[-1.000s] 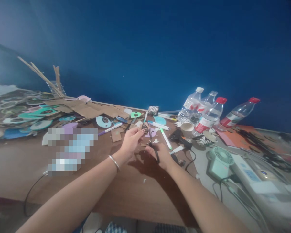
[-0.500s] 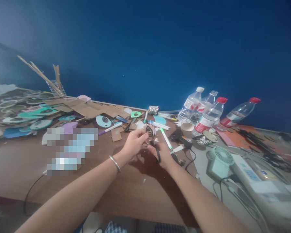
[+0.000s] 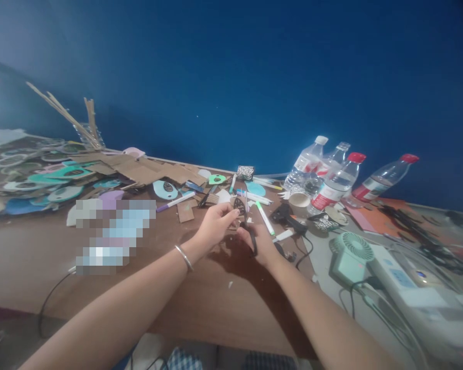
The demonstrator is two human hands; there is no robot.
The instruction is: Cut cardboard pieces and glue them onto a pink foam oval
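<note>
My left hand (image 3: 219,224), a silver bangle on its wrist, pinches a small brown cardboard piece (image 3: 239,207) with a black leaf-like pattern. In my right hand (image 3: 263,245) is a pair of scissors (image 3: 252,237) with black handles. Its blades point up and away, right beside the patterned piece; whether they touch it I cannot tell. Both hands are held close together above the brown table (image 3: 216,308). Just beyond them lie a green-capped marker (image 3: 265,218), a light blue paper disc (image 3: 255,188) and white paper scraps.
Several plastic bottles (image 3: 334,185) stand at the back right, near a black glue gun (image 3: 287,218). A green fan (image 3: 353,257) and a power strip (image 3: 393,272) lie to the right. Cardboard sheets (image 3: 139,169) and coloured cutouts (image 3: 64,192) are heaped at the left.
The view has shifted very slightly. Both hands keep almost the same place, with the scissors still next to the patterned piece.
</note>
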